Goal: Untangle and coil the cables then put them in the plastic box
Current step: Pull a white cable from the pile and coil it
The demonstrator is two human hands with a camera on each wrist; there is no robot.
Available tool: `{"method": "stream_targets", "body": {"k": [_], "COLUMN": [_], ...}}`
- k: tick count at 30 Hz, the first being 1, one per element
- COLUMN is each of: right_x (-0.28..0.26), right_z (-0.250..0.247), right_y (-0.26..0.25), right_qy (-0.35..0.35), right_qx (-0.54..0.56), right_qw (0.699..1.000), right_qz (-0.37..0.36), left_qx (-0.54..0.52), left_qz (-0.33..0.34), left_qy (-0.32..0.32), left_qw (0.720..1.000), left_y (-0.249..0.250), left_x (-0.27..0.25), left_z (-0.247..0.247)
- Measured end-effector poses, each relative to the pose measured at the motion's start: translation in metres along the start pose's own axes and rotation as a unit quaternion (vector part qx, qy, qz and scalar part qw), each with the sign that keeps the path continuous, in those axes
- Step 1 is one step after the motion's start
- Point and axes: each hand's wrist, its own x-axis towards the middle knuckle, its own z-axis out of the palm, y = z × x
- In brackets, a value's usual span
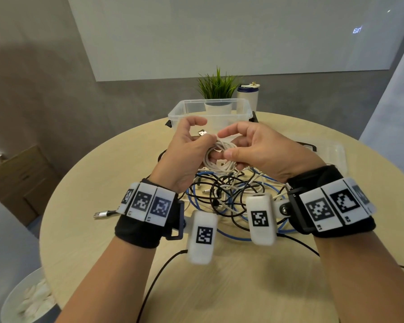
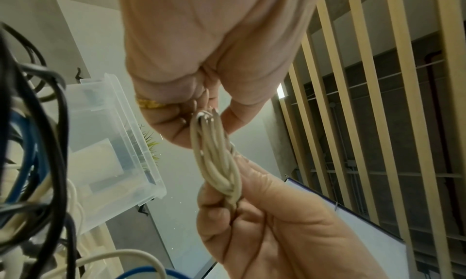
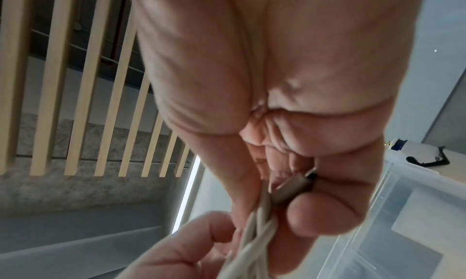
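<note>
A white cable coil [image 1: 216,159] hangs above the table between both hands. My left hand [image 1: 193,145] grips its left side, with the coil's USB plug [image 1: 202,132] sticking up past the fingers. On the right side, my right hand [image 1: 241,149] pinches the strands. In the right wrist view the right hand's fingers [image 3: 315,213] curl round a small connector [image 3: 292,189] at the coil [image 3: 257,243]. The left wrist view shows the bundled strands [image 2: 216,159] running between the two hands. The clear plastic box [image 1: 180,110] stands open just behind the hands.
A tangle of black, blue and white cables [image 1: 231,197] lies on the round wooden table [image 1: 103,241] under my wrists. One silver USB plug [image 1: 100,214] pokes out at the left. The box lid [image 1: 334,155] lies at the right. A potted plant [image 1: 217,89] and a bottle [image 1: 248,94] stand behind the box.
</note>
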Motion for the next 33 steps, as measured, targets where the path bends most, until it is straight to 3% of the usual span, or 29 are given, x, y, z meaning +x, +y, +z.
{"method": "stream_targets", "body": {"k": [5, 8, 16, 25, 33], "right_x": [0.000, 0.000, 0.002, 0.001, 0.001], "right_z": [-0.001, -0.003, -0.006, -0.005, -0.012], "right_y": [-0.002, -0.001, 0.000, 0.002, 0.006], "right_qy": [0.028, 0.055, 0.075, 0.051, 0.092], "right_qx": [-0.002, 0.006, 0.059, 0.066, 0.019], "right_qw": [1.000, 0.998, 0.995, 0.996, 0.995], "right_qz": [-0.009, -0.016, -0.030, -0.025, -0.023], "left_qx": [0.022, 0.107, 0.235, 0.225, 0.239], "left_qz": [0.011, 0.036, 0.037, 0.027, -0.013], "left_qy": [-0.007, -0.010, -0.096, -0.125, -0.120], "left_qw": [1.000, 0.994, 0.967, 0.966, 0.963], "left_y": [0.002, 0.002, 0.002, 0.010, 0.002], "left_x": [-0.001, 0.000, -0.002, -0.008, -0.004], "left_z": [-0.001, -0.007, -0.010, -0.007, -0.008]}}
